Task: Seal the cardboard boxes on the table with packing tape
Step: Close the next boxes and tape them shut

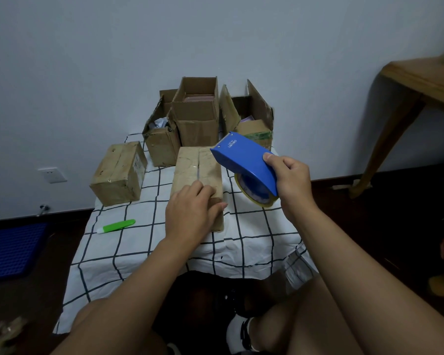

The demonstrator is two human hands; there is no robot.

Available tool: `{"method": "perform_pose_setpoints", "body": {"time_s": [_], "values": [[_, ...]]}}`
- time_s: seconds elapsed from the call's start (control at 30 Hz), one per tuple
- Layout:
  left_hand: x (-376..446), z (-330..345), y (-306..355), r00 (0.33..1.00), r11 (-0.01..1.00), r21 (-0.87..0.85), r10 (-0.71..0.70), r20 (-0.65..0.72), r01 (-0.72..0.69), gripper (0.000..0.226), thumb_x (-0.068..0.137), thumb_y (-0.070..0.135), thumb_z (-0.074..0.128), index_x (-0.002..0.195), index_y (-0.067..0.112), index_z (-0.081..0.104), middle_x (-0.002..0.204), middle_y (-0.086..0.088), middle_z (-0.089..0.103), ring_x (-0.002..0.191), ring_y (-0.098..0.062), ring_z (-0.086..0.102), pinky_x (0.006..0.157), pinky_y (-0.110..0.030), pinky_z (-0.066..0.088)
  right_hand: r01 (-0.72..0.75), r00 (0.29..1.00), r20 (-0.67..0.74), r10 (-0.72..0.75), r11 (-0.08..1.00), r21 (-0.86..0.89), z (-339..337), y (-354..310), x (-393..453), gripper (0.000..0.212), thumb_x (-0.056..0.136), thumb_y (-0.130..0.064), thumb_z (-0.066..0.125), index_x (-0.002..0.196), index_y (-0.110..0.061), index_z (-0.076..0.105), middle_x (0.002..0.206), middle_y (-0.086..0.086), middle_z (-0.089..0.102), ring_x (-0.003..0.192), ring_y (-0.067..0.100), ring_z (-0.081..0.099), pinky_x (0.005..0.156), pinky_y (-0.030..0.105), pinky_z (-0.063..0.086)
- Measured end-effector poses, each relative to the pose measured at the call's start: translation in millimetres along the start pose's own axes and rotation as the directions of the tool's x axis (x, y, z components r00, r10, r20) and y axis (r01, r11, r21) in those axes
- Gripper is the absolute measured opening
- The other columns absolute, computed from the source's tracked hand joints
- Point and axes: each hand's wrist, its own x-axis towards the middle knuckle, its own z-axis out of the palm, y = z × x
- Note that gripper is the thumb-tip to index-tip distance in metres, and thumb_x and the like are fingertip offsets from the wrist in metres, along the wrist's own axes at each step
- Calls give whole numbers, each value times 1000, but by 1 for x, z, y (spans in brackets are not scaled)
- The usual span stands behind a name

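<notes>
Head view, one frame.

Table (pixel 149 254): low, covered with a white cloth with a dark grid, standing against a pale wall.

Near box (pixel 198 170): closed, lying at table centre with its long side running away from the camera. A glossy tape strip runs along its top seam.

Left hand (pixel 190 213): rests on the near end of this box, fingers laid over the top and near edge, pressing flat rather than gripping. Fingers are fairly straight and together.

Right hand (pixel 291 178): holds a blue dispenser (pixel 244 160) in the air, just right of the box and above the table's right side. Fingers and thumb are wrapped round its rear end. The toothed cutter end points up and away, toward the back boxes. A tape roll (pixel 256 194) sits underneath the dispenser. No tape can be seen running from roll to box.

Left box (pixel 119 172): closed, tape sheen on top, at the table's left edge, apart from the near box.

Back row, by the wall: three open boxes (pixel 195 111) with flaps up, contents partly visible. The right one carries greenish tape on its front.

Green pen-like item (pixel 117 226): lies on the cloth, left of the left hand.

Wooden table (pixel 420 80): far right. Blue mat (pixel 10 249): on the floor, left.
</notes>
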Motion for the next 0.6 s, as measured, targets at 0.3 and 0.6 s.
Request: {"method": "perform_pose_setpoints", "body": {"time_s": [0.3,0.6], "values": [[-2,-11,-3,999,998,45,35,22,-36,28,92,46,60,102,21,67,88,3,61,77,-23,59,53,-28,35,18,1000,9,-18,1000,12,8,-8,-4,39,82,-48,69,71,-11,65,60,-10,61,55,3,58,50,18,46],[-4,-11,-3,998,999,12,33,46,-34,30,96,47,44,88,22,57,86,4,52,72,-18,50,56,-28,31,1,1000,-8,0,1000,14,6,-6,-2,43,87,-43,70,83,-1,67,66,-7,64,59,5,61,54,22,49]]}}
